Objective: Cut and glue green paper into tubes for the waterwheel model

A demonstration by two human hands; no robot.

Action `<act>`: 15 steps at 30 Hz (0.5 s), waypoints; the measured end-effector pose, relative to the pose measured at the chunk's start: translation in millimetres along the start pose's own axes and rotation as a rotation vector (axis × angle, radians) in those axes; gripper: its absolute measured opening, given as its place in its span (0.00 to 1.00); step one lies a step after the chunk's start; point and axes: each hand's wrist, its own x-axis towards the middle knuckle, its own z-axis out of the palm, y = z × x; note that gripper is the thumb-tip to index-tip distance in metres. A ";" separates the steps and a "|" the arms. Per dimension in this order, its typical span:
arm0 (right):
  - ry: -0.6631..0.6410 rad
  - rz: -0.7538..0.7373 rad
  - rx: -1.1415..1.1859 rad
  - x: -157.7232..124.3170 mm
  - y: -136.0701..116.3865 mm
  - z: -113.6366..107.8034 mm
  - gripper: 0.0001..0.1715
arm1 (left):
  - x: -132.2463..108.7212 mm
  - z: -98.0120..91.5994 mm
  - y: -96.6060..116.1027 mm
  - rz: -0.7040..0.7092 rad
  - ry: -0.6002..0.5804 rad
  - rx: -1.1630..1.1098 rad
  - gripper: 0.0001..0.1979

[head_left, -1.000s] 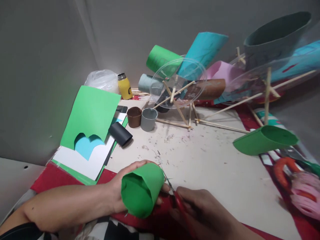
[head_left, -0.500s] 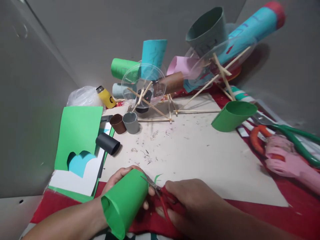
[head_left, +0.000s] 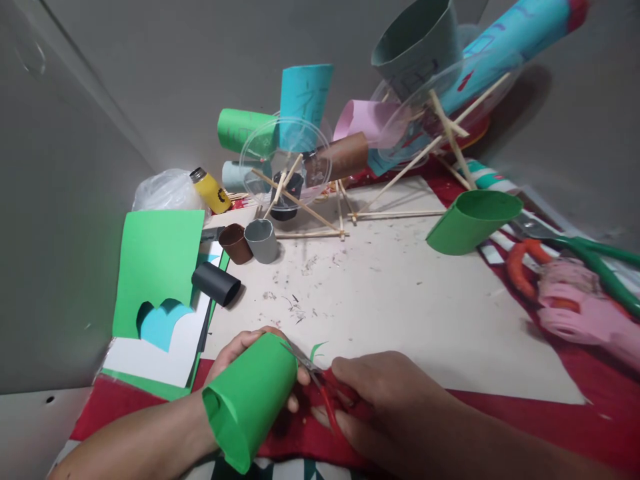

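My left hand (head_left: 235,350) is wrapped round a green paper tube (head_left: 255,400), tilted with its far end up and to the right. Part of that hand is hidden behind the tube. My right hand (head_left: 380,393) grips red-handled scissors (head_left: 325,393), fingers in the loops. The scissor blades meet the tube's upper right rim. A thin curled green paper strip (head_left: 316,349) shows just beyond the blades, over the board. Whether the strip is still joined to the tube, I cannot tell.
A pale board (head_left: 400,300) covers the red cloth. On it stand brown (head_left: 236,245) and grey (head_left: 262,243) paper cups, a black tube (head_left: 216,284) and a green one (head_left: 473,223). Behind are a stick-and-disc wheel (head_left: 285,163), left paper sheets (head_left: 160,267), right a pink glue gun (head_left: 580,300).
The scissor blades have closed somewhat at the tube's rim. The view has shifted slightly, while both hands keep nearly the same place.
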 end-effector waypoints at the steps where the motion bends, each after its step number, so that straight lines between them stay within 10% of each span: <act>1: 0.008 -0.010 0.000 -0.1 0.9 0.9 0.06 | 0.0 0.2 0.0 0.007 0.012 0.005 0.15; 15: 0.039 -0.093 0.006 -2.9 1.8 -3.2 0.06 | 0.2 -7.5 -3.2 0.063 -0.086 -0.013 0.20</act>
